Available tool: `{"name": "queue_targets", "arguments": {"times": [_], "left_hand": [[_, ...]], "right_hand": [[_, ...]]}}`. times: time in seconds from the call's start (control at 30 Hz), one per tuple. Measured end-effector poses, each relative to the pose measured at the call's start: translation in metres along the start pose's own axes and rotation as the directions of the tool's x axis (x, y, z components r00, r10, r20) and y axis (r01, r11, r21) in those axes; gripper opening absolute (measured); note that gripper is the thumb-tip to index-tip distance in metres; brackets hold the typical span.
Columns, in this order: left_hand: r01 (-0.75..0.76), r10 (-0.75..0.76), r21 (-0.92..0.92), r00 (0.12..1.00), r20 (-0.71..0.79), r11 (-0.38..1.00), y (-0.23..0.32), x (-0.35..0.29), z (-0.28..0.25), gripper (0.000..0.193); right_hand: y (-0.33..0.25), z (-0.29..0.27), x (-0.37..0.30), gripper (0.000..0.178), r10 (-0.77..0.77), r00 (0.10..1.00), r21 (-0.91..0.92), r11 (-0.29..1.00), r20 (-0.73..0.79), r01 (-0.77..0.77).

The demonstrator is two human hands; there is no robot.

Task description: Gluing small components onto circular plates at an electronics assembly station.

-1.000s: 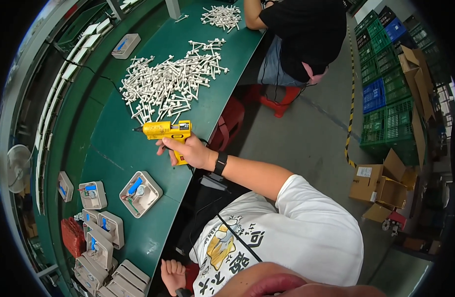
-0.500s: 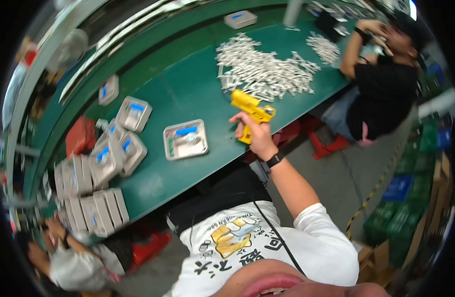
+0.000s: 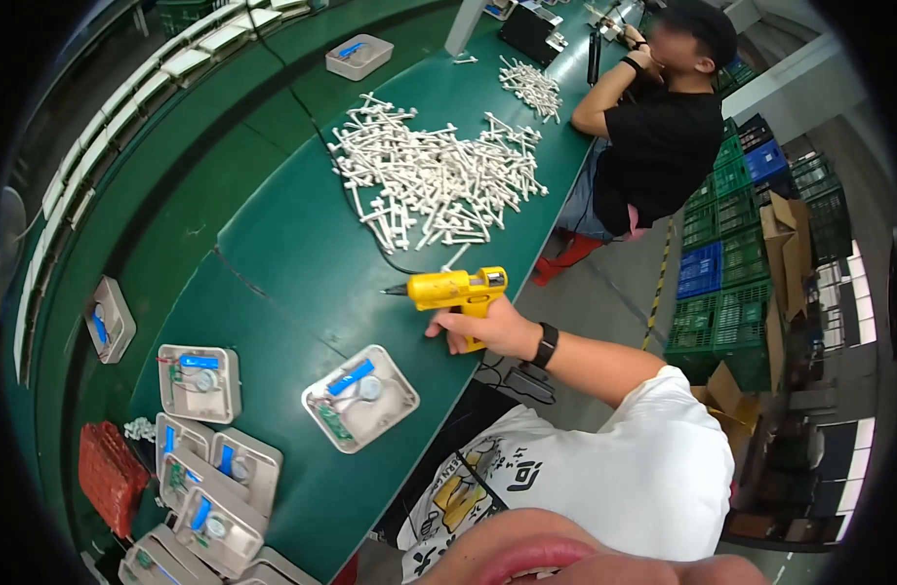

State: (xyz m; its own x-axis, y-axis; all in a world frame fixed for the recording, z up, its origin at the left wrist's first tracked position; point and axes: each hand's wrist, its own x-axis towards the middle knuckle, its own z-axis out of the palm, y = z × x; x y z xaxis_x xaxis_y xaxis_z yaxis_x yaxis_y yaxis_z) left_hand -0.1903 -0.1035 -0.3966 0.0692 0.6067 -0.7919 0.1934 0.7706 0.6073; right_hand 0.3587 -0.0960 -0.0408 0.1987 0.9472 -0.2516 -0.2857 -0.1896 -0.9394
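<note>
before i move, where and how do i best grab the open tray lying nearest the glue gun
Probably by the near wall of the tray, coming from your side of the table and pinching its rim inside and out. It lies open side up, and the floor inside that wall looks bare, while the blue battery, round disc and green board sit farther from it.

R grip (image 3: 497, 330) curled, thumb (image 3: 453, 321) pointing L, wrist (image 3: 529, 337) approx. in line w/ outstretched forearm (image 3: 604, 366).
</note>
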Motion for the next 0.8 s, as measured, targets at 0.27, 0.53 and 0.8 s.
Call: {"name": "queue_targets", "arguments": {"times": [0.27,0.53,0.8], "left_hand": [[-0.125,0.123,0.104,0.992,0.023,0.987,-0.029,-0.004,-0.038,0.036],[-0.321,0.337,0.272,0.942,-0.012,0.907,-0.098,-0.063,-0.054,0.039],[-0.331,0.402,0.464,0.914,-0.059,0.821,0.039,-0.296,0.024,0.050]], "right_hand": [[-0.012,0.014,0.008,0.031,0.140,0.981,-0.001,0.990,-0.138,-0.141],[0.004,0.007,-0.002,0.033,-0.031,0.999,0.022,0.999,-0.024,0.031],[0.015,0.012,-0.006,0.029,-0.107,0.991,0.006,0.994,0.075,0.107]]}}
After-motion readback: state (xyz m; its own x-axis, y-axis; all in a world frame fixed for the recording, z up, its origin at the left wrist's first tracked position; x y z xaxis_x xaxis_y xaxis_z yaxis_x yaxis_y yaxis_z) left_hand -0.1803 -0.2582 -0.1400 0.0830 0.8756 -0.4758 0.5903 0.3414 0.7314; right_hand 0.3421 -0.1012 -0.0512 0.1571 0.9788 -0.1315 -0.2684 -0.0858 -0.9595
